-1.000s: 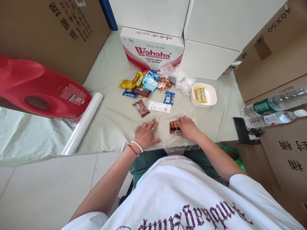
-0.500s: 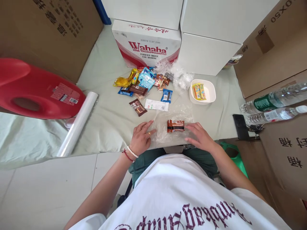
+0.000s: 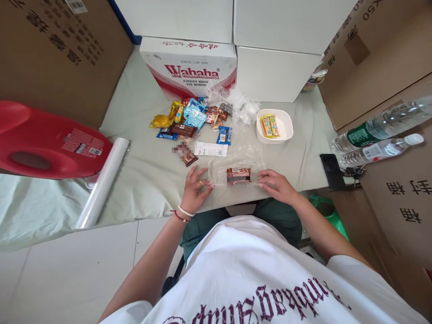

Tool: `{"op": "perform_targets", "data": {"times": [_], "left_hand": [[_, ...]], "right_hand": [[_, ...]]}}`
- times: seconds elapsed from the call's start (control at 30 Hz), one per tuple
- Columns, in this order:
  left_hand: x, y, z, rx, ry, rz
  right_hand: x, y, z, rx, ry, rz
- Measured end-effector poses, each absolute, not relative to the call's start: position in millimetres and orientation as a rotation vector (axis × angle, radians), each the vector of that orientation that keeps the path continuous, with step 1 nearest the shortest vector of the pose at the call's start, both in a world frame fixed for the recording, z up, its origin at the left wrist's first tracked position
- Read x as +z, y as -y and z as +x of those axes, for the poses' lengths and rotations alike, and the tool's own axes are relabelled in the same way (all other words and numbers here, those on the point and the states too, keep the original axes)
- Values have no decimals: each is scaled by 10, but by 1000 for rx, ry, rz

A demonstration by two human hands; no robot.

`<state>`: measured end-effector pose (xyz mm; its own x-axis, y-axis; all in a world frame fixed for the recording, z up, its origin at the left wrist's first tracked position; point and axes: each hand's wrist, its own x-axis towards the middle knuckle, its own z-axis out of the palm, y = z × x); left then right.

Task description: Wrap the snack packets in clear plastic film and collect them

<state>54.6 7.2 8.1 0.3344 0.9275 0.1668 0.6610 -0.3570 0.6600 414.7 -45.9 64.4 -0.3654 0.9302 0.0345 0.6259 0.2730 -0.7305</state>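
Note:
A sheet of clear plastic film (image 3: 219, 173) lies on the cloth in front of me. On it rests a brown-wrapped snack (image 3: 239, 176), with film partly over its lower side. My left hand (image 3: 195, 190) pinches the film's left end between thumb and fingers. At the opposite end, my right hand (image 3: 278, 185) grips the film with its fingertips. Just beyond the film lie a white packet (image 3: 211, 149), a blue packet (image 3: 224, 135) and a brown chocolate packet (image 3: 189, 156). Two yellow snacks (image 3: 270, 126) sit in a white bowl (image 3: 286, 131).
A pile of wrapped snacks (image 3: 184, 129) and crumpled film (image 3: 241, 105) lies before the Wahaha box (image 3: 189, 67). To the left are a film roll (image 3: 103, 184) and a red jug (image 3: 50, 148). Bottles (image 3: 374, 155) and a black phone (image 3: 332, 172) are at the right.
Both hands have closed on the film's ends, and its near edge has come up over the brown snack. The whole view has shifted slightly.

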Motion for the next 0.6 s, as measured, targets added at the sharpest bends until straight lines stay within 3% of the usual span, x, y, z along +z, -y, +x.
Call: {"op": "perform_targets", "data": {"times": [0.2,0.3,0.4,0.5,0.6], "left_hand": [[-2,-257,669,927,-1730,1783],[52,-254,679,1022,-1953,1707],[223,-114,672,1274,-2082,1821],[452,129,774,1531,-1962,2102],[607,334,1032,1435,-1524,2505]], "right_hand": [[479,-11,4171,946,1884,-1790],[439,-160,4184,724,1999,-2042],[566,-331,4151,430,2118,-2019],[705,-559,4002,339,2237,-1836],[709,-792,3757,395,2401,-1727]]}}
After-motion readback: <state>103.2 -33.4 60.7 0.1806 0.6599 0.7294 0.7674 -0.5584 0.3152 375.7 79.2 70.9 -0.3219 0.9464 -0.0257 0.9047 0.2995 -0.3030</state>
